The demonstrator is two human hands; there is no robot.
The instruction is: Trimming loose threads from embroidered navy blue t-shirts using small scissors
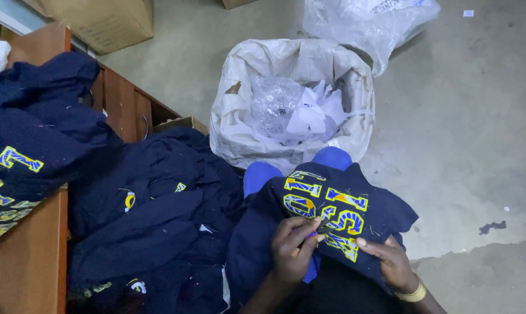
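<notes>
A navy garment (pixel 332 203) with yellow and blue embroidered letters lies across my lap. My left hand (pixel 293 247) pinches a small purple-handled tool against the letters; its tip is hard to make out. My right hand (pixel 391 260), with a yellow band on the wrist, grips the garment's edge beside the lettering and holds it taut. Both hands touch the cloth close together.
A heap of navy garments (pixel 152 221) lies to my left. More lettered ones (pixel 24 151) drape over a wooden table (pixel 33 261). A white sack (pixel 292 99) of paper and plastic scraps stands ahead on the concrete floor, with a clear plastic bag (pixel 367 23) and cardboard boxes (pixel 106 20) behind.
</notes>
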